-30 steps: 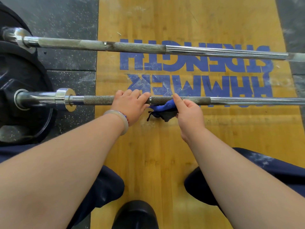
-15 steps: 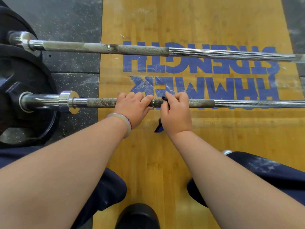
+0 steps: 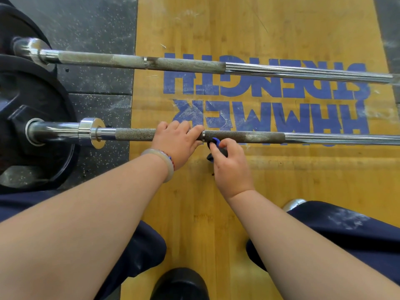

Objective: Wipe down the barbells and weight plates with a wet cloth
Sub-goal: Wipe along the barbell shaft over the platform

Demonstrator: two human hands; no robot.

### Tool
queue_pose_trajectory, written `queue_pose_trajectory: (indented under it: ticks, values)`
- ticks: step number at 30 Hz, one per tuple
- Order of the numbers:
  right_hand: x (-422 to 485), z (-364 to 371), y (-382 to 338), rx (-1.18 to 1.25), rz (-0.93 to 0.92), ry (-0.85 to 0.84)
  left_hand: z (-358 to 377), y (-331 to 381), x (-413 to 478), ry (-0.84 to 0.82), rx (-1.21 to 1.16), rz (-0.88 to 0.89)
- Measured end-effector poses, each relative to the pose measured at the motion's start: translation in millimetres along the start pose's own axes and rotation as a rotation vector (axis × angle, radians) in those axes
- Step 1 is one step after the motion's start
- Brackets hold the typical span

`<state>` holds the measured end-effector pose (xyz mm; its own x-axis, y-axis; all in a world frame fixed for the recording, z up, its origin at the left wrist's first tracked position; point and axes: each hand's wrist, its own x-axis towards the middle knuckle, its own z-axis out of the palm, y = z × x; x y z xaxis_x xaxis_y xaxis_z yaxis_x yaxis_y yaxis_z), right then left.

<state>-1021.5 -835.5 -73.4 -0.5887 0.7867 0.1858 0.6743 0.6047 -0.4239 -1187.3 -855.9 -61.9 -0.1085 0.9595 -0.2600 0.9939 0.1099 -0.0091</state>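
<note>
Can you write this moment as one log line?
phase: wiping | left hand: grips near barbell | right hand: holds cloth by same bar | far barbell: untouched

Near barbell (image 3: 249,136), far barbell (image 3: 184,63) on wooden platform (image 3: 303,180)

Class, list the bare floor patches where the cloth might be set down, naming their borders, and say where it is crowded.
Free: the lettered wood between the far barbell and near barbell; the plain wood right of the right hand, between near barbell and right knee. Crowded: around the left hand and cloth at the bar, and by the weight plate.
</note>
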Motion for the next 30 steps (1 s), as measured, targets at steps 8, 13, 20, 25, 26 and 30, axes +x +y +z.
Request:
queue_pose_trajectory:
  ticks: [8, 13, 20, 25, 26, 30]
  values:
    - [-2, -4, 4, -0.128, -0.065, -0.072, -1, 0, 1, -0.004, -0.009, -0.004]
    - [8, -3, -2, -0.168, -0.105, -0.057, 0, 0, 0, -0.003, -0.011, 0.001]
    - [3, -7, 2, -0.201, -0.113, -0.038, 0, 1, 0, -0.005, -0.015, -0.007]
    - [12, -8, -3, -0.208, -0.083, -0.035, -1, 1, 1, -0.008, -0.017, -0.003]
    - [10, -9, -2, -0.214, -0.078, -0.041, -2, 1, 0, -0.01, -0.016, -0.004]
    - [3, -10, 0, -0.224, -0.071, -0.043, -4, 1, 1, -0.015, -0.008, 0.002]
